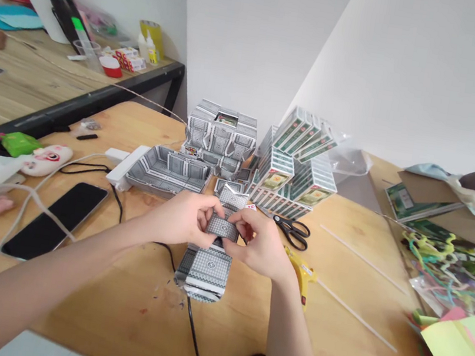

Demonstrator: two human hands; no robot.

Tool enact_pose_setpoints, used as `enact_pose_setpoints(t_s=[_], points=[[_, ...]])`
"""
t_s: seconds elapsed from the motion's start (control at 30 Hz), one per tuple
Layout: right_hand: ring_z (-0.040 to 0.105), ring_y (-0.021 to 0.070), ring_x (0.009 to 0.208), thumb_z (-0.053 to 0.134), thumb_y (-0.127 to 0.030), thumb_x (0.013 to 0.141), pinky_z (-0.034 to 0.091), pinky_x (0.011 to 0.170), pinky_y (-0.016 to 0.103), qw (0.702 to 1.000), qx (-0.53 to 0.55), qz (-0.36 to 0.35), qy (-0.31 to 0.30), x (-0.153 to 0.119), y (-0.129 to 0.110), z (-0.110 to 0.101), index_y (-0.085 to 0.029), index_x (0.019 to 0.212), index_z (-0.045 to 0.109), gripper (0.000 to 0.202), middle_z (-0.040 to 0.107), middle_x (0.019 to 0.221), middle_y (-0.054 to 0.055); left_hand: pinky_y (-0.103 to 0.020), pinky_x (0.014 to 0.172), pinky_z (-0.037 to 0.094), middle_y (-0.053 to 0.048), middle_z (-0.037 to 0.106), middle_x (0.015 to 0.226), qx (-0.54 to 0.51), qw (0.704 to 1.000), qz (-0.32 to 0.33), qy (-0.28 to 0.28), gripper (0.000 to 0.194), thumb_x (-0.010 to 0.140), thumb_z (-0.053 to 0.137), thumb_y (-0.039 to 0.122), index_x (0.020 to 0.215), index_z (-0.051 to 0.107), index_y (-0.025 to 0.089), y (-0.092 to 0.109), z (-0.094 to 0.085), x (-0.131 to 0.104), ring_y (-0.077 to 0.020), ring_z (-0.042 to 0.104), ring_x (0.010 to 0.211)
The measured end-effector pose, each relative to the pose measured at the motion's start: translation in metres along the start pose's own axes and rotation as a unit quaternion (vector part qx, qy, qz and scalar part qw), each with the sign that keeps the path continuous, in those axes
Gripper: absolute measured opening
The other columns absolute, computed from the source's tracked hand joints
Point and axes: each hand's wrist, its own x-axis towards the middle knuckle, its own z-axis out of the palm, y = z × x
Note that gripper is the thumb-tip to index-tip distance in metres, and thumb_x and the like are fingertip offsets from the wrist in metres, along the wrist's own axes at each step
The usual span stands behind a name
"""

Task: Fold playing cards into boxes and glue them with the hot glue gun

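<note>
Between my two hands is a folded playing card (pixel 223 228) with a grey patterned back. My left hand (pixel 189 218) pinches its left edge, and my right hand (pixel 257 240) pinches the right edge. Just below lies a stack of grey-backed cards (pixel 210 266) on the table. Behind my hands stand a built block of cards (pixel 222 131) and, to its left, an open tray shape made of cards (pixel 167 170). Several green and white card boxes (pixel 281 167) are piled at the back right.
Black scissors (pixel 292 231) and a yellow glue gun (pixel 304 274) lie right of my right hand, near thin white sticks (pixel 355 314). A black phone (pixel 56 222) and white cables are at the left. A black cable (pixel 195 338) runs along the front.
</note>
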Motion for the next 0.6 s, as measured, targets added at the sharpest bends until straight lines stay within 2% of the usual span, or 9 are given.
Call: enact_pose_setpoints(t_s=[0.17,0.33,0.6], points=[[0.034,0.0077,0.052,0.062,-0.016,0.060,0.028,0.051,0.022,0.999,-0.018,-0.021,0.016,-0.0003,-0.0004,-0.0008,-0.019,0.075,0.056,0.016,0.035,0.057,-0.008,-0.022,0.050,0.042,0.004,0.058,0.064,0.009,1.000,-0.002,0.013,0.031,0.058,0.069,0.018,0.086,0.055,0.018,-0.0001,0.0027,0.0012,-0.0120,0.057,0.057],[0.035,0.0076,0.051,0.061,-0.015,0.059,0.029,0.052,0.022,0.999,-0.011,-0.023,0.032,0.0014,0.0006,0.0033,-0.019,0.072,0.057,0.014,0.037,0.055,-0.008,-0.021,0.050,0.040,0.004,0.058,0.062,-0.012,1.000,-0.002,0.000,0.024,0.059,0.067,0.015,0.079,0.055,0.017,-0.0011,0.0018,0.0029,-0.0109,0.055,0.056],[0.032,0.0069,0.049,0.062,-0.015,0.061,0.026,0.049,0.022,0.999,-0.017,-0.019,0.029,0.0013,0.0010,0.0042,-0.018,0.074,0.061,0.013,0.034,0.054,-0.008,-0.020,0.049,0.038,0.006,0.056,0.059,-0.021,1.000,0.000,0.000,0.020,0.058,0.066,0.015,0.074,0.055,0.018,-0.0037,-0.0009,0.0055,-0.0095,0.052,0.054]])
